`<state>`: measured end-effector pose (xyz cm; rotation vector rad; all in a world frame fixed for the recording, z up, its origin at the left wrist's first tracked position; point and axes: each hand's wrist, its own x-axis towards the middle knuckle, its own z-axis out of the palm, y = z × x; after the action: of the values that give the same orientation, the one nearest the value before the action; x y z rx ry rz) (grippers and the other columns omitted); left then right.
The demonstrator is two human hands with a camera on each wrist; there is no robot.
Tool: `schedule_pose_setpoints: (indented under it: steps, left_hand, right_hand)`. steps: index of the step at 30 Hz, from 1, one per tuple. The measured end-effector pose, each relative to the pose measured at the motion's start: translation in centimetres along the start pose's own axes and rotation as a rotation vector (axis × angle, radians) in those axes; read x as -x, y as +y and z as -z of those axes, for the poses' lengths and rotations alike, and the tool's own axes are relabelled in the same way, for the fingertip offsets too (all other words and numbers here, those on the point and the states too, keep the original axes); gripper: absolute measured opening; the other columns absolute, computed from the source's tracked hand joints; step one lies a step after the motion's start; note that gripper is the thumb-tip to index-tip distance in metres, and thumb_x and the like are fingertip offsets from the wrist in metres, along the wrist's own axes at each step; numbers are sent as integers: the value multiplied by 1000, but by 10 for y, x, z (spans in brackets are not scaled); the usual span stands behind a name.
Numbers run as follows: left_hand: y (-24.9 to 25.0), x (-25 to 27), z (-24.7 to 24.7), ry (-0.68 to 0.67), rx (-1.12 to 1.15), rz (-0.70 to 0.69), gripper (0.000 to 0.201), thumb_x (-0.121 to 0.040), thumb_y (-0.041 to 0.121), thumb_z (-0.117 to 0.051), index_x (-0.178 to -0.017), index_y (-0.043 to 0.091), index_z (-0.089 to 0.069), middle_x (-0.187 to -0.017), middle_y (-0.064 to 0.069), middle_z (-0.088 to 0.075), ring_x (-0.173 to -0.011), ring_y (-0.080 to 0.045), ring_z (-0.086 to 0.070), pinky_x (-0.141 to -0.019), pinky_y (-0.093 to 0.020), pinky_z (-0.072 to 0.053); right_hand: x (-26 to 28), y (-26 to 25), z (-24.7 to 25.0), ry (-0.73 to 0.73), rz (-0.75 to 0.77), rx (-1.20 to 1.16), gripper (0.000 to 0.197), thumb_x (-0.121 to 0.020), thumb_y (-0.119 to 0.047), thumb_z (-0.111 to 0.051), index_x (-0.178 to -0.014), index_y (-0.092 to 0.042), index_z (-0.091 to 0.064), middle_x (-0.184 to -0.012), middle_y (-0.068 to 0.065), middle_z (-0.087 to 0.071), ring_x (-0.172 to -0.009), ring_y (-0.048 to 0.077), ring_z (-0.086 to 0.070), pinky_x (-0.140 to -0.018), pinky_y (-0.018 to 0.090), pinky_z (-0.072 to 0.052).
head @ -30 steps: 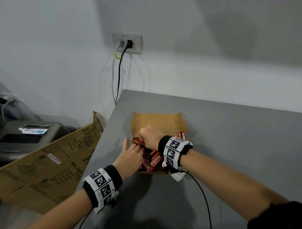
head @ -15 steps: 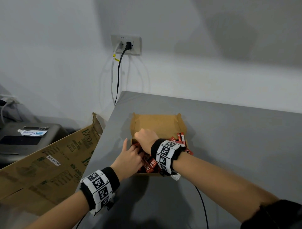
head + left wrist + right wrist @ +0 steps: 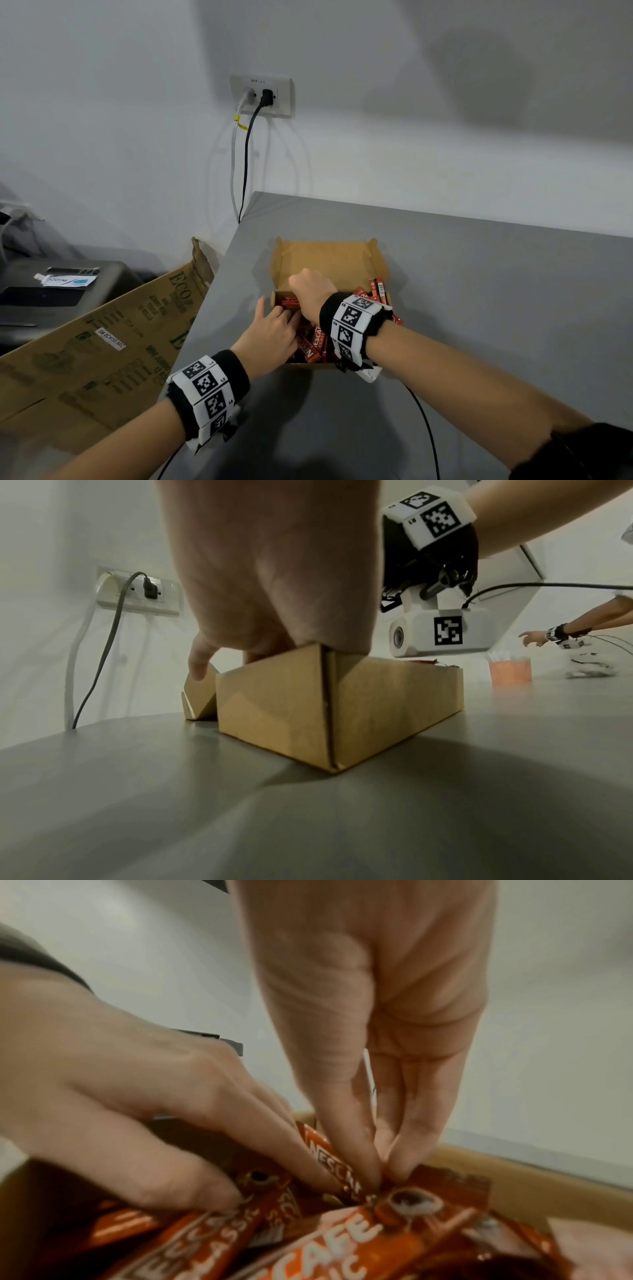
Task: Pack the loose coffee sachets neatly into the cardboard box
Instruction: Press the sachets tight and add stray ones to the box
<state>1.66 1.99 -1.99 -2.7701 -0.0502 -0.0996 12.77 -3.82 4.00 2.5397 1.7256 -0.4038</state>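
A small brown cardboard box (image 3: 329, 263) lies on the grey table with its lid folded back, and its near half is filled with red coffee sachets (image 3: 313, 346). My right hand (image 3: 310, 287) reaches down into the box's left side; in the right wrist view its thumb and fingers (image 3: 380, 1177) pinch the end of a sachet (image 3: 342, 1240) in the pile. My left hand (image 3: 284, 313) lies over the box's near left corner (image 3: 291, 710), its extended fingers (image 3: 192, 1172) pressing on the sachets. The left thumb (image 3: 198, 664) touches a side flap.
The grey table (image 3: 479, 308) ends just left of the small box. A large printed carton (image 3: 102, 359) leans below that edge. A wall socket with cables (image 3: 262, 96) is behind. An orange cup (image 3: 510, 672) and another person's hand (image 3: 534, 638) are far right.
My right hand has shifted slightly left and deeper into the box, uncovering more sachets at the box's right edge. My left hand has stayed on the near left corner.
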Motion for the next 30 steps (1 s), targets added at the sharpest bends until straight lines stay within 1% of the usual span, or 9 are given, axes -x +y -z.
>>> schedule_pose_setpoints:
  steps: [6, 14, 16, 17, 19, 20, 25, 28, 30]
  left_hand:
    - [0, 1, -4, 32, -31, -12, 27, -55, 39, -81, -70, 19, -73, -70, 0, -68, -64, -19, -63, -77, -55, -51]
    - [2, -1, -6, 71, 7, 40, 37, -52, 42, -81, -75, 14, -74, -69, -4, -67, -64, -20, -62, -75, -53, -52]
    - [1, -1, -10, 36, 17, 34, 32, -60, 45, -74, -74, 16, -74, -70, -3, -66, -64, -19, -61, -76, -53, -52]
    - [1, -1, -12, 21, 28, 29, 32, -67, 46, -63, -74, 18, -74, -71, -2, -66, -65, -17, -61, -78, -53, -52]
    - [-1, -1, -16, -15, 76, 26, 45, -75, 46, -38, -77, 19, -74, -73, 0, -66, -66, -16, -60, -80, -53, -50]
    - [-2, 0, -17, -21, 102, 22, 50, -74, 46, -33, -79, 18, -75, -74, 1, -66, -66, -16, -60, -80, -53, -50]
    - [-13, -2, -22, 5, 162, -32, 56, -70, 52, -34, -92, 20, -74, -81, 5, -67, -71, -12, -62, -76, -55, -52]
    - [-17, -4, -24, 48, 192, -53, 52, -69, 52, -35, -87, 21, -73, -81, 5, -65, -70, -11, -62, -73, -54, -53]
    - [-16, -4, -25, 65, 211, -49, 49, -70, 52, -35, -82, 21, -72, -80, 5, -65, -71, -13, -62, -72, -53, -53]
  right_hand:
    - [2, -1, -3, 31, 54, 29, 20, -92, 5, -40, -105, 0, -55, -112, 20, -56, -104, 34, -56, -80, 35, -44]
    - [4, 1, -2, 41, 39, -13, 20, -92, 4, -41, -105, 0, -55, -112, 20, -56, -102, 35, -56, -80, 36, -45]
    - [5, 0, -3, 19, 36, -2, 20, -93, 3, -39, -105, 1, -55, -113, 21, -56, -103, 35, -56, -80, 37, -45]
    - [5, 0, -4, 5, 33, -1, 20, -93, 3, -39, -105, 2, -55, -113, 22, -56, -103, 36, -56, -80, 37, -44]
    - [6, 2, -4, -8, 25, -12, 20, -92, 5, -40, -105, 2, -55, -113, 22, -56, -103, 36, -56, -79, 37, -43]
    - [6, 3, -4, -6, 20, -23, 20, -91, 5, -40, -105, 2, -55, -112, 22, -56, -102, 36, -56, -77, 36, -42]
    - [10, 4, 0, 6, 50, -19, 16, -91, 2, -45, -103, 1, -56, -110, 20, -57, -99, 34, -57, -72, 33, -41]
    - [12, 6, -5, -41, 118, 41, 13, -89, -5, -50, -100, -2, -58, -106, 17, -61, -96, 31, -59, -70, 33, -41]
    - [14, 7, -11, -58, 114, 82, 14, -89, -9, -51, -100, -4, -57, -105, 16, -62, -98, 30, -58, -75, 35, -41]
